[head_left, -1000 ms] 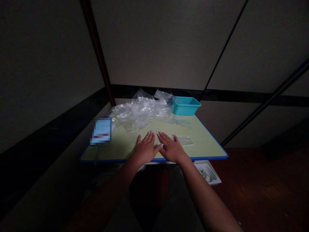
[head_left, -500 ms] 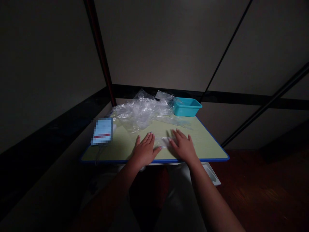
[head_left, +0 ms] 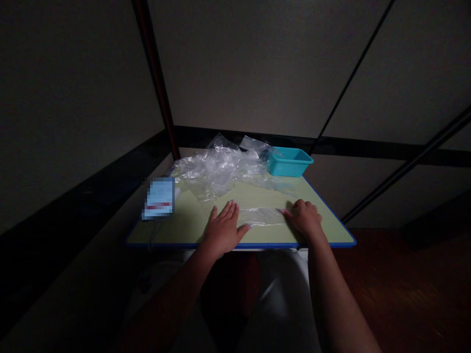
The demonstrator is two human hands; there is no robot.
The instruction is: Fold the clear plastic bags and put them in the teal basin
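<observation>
A clear plastic bag, in a narrow flat strip, lies across the front of the table between my hands. My left hand rests palm down on its left end, fingers stretched out and thumb spread to the right. At the strip's right end my right hand is closed, its fingers curled in and the thumb pointing left along the plastic. That end of the bag is hidden under my right fingers.
Crumpled clear plastic bags are heaped at the back of the pale yellow table. They touch a turquoise bin at the back right. A device with a blurred screen stands at the left edge. Walls rise behind and left.
My right hand has slid right along the plastic strip, going from spread fingers to curled ones. More of the strip shows between my hands. My left hand has stayed in place.
</observation>
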